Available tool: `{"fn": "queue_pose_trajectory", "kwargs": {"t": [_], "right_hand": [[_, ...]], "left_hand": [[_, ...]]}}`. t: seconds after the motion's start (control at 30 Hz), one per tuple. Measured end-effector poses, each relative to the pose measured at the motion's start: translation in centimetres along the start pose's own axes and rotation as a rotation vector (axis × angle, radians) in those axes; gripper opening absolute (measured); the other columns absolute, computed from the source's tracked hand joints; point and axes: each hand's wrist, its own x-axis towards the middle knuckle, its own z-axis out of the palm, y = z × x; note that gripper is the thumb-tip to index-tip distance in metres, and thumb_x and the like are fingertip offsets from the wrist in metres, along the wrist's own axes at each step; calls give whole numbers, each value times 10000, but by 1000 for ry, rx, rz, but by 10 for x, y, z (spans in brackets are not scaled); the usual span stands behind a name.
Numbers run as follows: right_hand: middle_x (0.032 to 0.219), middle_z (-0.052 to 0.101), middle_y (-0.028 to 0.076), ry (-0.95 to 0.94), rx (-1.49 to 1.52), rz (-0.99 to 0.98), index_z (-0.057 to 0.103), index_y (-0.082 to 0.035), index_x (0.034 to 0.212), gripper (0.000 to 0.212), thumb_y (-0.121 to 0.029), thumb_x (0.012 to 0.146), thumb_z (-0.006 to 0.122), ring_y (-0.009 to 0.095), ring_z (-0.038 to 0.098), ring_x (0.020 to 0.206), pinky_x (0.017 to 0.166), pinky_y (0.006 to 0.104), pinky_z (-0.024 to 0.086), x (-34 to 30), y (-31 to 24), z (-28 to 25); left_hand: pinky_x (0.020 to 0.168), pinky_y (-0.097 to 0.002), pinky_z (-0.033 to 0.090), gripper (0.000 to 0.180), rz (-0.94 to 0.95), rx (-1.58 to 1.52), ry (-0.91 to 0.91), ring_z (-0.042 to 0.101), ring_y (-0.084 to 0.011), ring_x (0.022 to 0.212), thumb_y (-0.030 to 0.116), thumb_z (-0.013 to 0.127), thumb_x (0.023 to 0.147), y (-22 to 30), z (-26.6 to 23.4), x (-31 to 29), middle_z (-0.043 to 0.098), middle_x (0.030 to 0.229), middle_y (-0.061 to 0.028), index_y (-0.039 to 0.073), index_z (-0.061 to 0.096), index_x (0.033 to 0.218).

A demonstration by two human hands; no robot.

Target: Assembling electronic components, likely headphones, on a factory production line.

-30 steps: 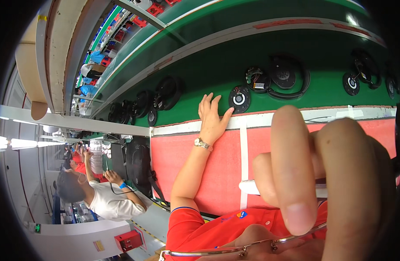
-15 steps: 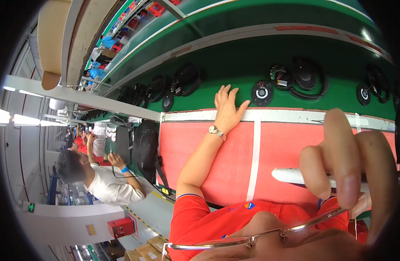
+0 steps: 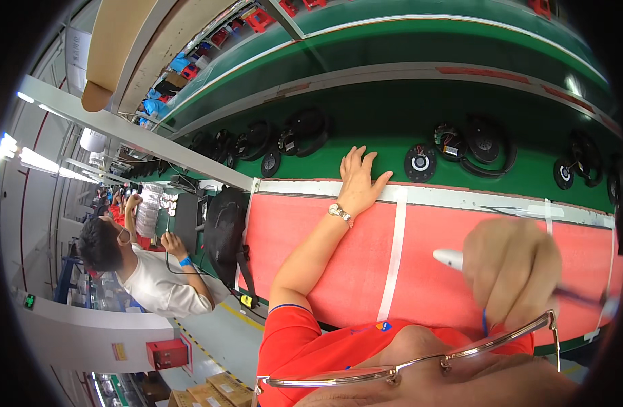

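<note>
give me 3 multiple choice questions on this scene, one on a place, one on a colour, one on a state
1. Where does the left hand lie?
A. at the mat's far edge, fingers on the conveyor belt
B. on a cardboard box
C. on the floor

2. What colour is the mat?
A. blue
B. red
C. yellow

3. How is the right hand?
A. flat and empty
B. closed round a white pen-like tool
C. gripping a hammer

Key: A, its spread fingers reach the green belt; B, the mat is red all along the belt; B, the tool's white tip sticks out of the curled fingers.
</note>
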Motion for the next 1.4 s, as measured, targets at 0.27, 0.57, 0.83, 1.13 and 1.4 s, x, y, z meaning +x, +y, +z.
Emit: {"fn": "queue_pose_trajectory", "kwargs": {"t": [0.27,0.57,0.83,1.13,1.4], "right_hand": [[615,580,124,78,6,-101,528,-10,608,208,-74,800,574,196,462,427,356,270,352,-1,8,28],[596,567,108,115,-3,-85,478,-41,547,250,-61,786,550,195,443,440,354,275,319,-1,6,31],[573,570,41,122,-66,-44,498,-64,560,297,-170,833,543,163,437,477,406,270,344,-3,1,11],[487,373,10,636,-281,211,321,-123,541,387,-211,915,364,104,267,486,455,268,250,-1,20,5],[489,363,20,770,-310,291,313,-116,538,392,-197,915,378,84,272,488,433,250,221,1,30,-10]], "left_hand": [[1104,-499,234,560,3,8,3,267,-402,1364,353,671,853,-2,1,0,386,1410,-231,9,522,1269],[1106,-497,231,562,5,7,13,271,-399,1363,353,672,851,-4,-2,-2,387,1407,-238,4,522,1266],[1110,-557,178,596,-33,8,107,272,-423,1351,396,671,838,-15,-5,3,385,1385,-258,7,515,1261],[1069,-603,215,772,-500,429,217,270,-460,1338,476,727,761,-108,-41,10,318,1432,-279,128,428,1382],[1092,-558,229,847,-604,258,108,348,-386,1306,347,759,647,-162,-84,7,372,1415,-201,141,409,1390]]}}
